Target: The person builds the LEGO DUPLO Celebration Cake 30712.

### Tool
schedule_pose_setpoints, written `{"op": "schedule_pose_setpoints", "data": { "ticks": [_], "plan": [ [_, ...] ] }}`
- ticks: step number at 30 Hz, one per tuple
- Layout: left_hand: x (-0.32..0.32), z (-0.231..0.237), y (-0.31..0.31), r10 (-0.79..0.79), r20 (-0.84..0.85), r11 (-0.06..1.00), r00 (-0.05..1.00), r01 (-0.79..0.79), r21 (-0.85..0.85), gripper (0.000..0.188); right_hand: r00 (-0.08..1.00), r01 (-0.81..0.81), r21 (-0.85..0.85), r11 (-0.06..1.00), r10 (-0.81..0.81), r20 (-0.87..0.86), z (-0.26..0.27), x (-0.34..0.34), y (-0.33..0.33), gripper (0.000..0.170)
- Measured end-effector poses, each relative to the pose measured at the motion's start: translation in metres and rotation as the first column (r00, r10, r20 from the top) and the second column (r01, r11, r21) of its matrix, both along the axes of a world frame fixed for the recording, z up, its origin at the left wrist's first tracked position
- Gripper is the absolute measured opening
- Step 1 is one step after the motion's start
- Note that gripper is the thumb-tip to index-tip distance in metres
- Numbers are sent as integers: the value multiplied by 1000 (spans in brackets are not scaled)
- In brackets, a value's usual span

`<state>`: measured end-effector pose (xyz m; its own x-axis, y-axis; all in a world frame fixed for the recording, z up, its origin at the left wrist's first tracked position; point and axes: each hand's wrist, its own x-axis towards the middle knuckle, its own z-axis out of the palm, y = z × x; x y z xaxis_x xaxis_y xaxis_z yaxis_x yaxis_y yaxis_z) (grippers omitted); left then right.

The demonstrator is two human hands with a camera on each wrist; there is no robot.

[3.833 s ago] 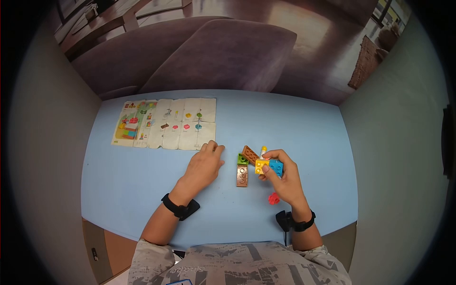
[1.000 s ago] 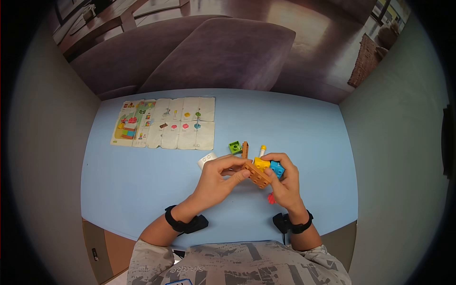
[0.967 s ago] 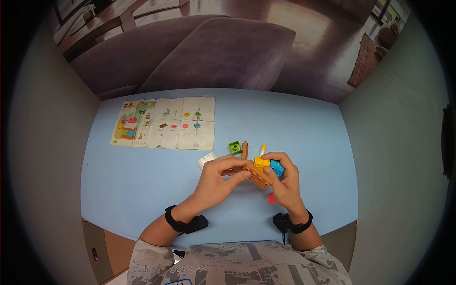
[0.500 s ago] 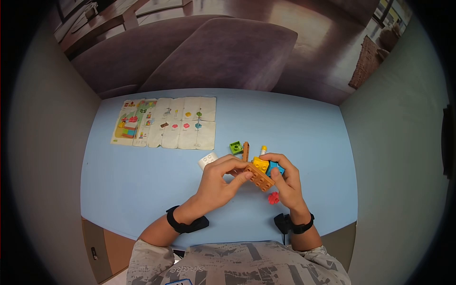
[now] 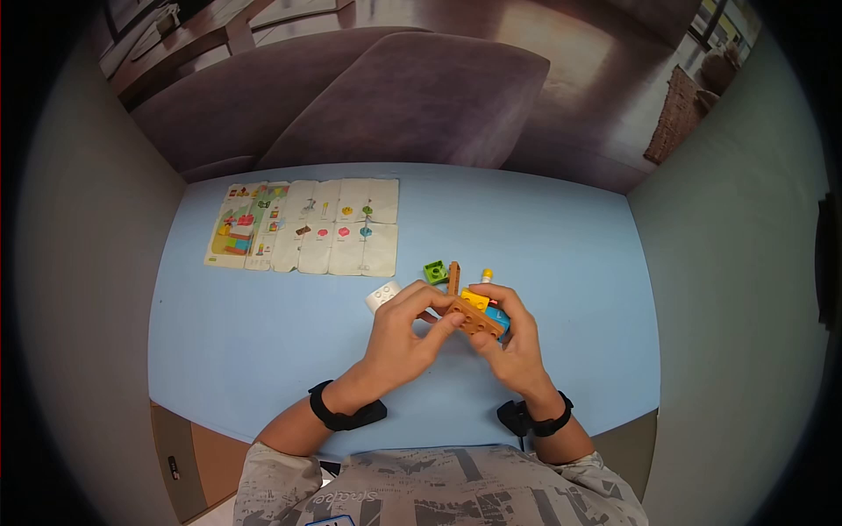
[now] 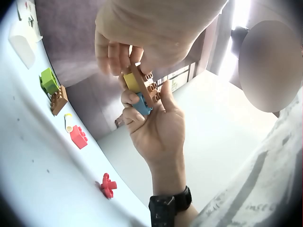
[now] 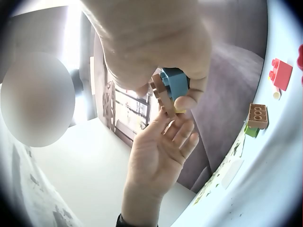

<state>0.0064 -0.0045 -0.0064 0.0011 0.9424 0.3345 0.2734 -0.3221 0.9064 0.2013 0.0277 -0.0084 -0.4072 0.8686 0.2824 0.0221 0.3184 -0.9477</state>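
Note:
In the head view, my left hand [image 5: 399, 337] pinches one end of a brown toy brick [image 5: 476, 323], studs facing me. My right hand [image 5: 513, 351] grips a yellow brick [image 5: 474, 300] and a blue brick [image 5: 498, 317] from behind, its thumb at the brown brick's other end. The wrist views show the blue brick [image 7: 176, 84] and the yellow brick [image 6: 131, 82] right against the studless side of the brown brick [image 6: 142, 85]. All three are held up above the table, partly covered by fingers.
On the table lie a green brick [image 5: 435, 272], a second brown brick [image 5: 453, 277], a white brick [image 5: 381, 296] and a white-and-yellow candle piece [image 5: 487, 276]. A red brick [image 6: 79, 137] and red flower-shaped piece [image 6: 108, 185] lie nearer. An instruction sheet [image 5: 303, 228] lies back left.
My left hand, earlier near the sheet holding nothing, now holds the brown brick. Over the last half second, my right hand has moved left, bringing the yellow and blue bricks closer behind it.

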Motion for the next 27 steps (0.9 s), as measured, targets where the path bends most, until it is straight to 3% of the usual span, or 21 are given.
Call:
{"op": "schedule_pose_setpoints", "data": {
  "ticks": [1,5,8,11,14,16,22,27],
  "plan": [
    [0,1,-1,-7,-19,1000,1000,6,-10,16,998,27,138,990,-36,60,0,-1,1,39],
    [-1,-1,-3,-44,-36,997,998,42,-61,20,998,64,13,998,-65,26,-8,0,0,41],
    [6,14,-2,-26,130,998,991,33,-54,29,999,47,8,999,-47,-1,-7,2,0,37],
    [-2,20,-2,-187,170,966,968,213,-149,39,1000,20,33,999,-20,-6,-7,5,1,37],
    [-7,16,-3,-230,191,956,954,259,-138,44,998,0,-2,1000,-1,-68,-1,4,-2,39],
    [-9,17,-3,-235,231,950,944,273,-150,43,989,3,-36,999,-8,-145,1,0,-5,41],
    [-7,18,-3,-263,309,926,914,329,-184,37,988,-126,73,989,132,-77,-10,12,2,36],
    [-7,19,-4,-265,317,925,911,333,-183,37,981,-99,44,994,105,-163,-10,6,1,31]
  ]
}}
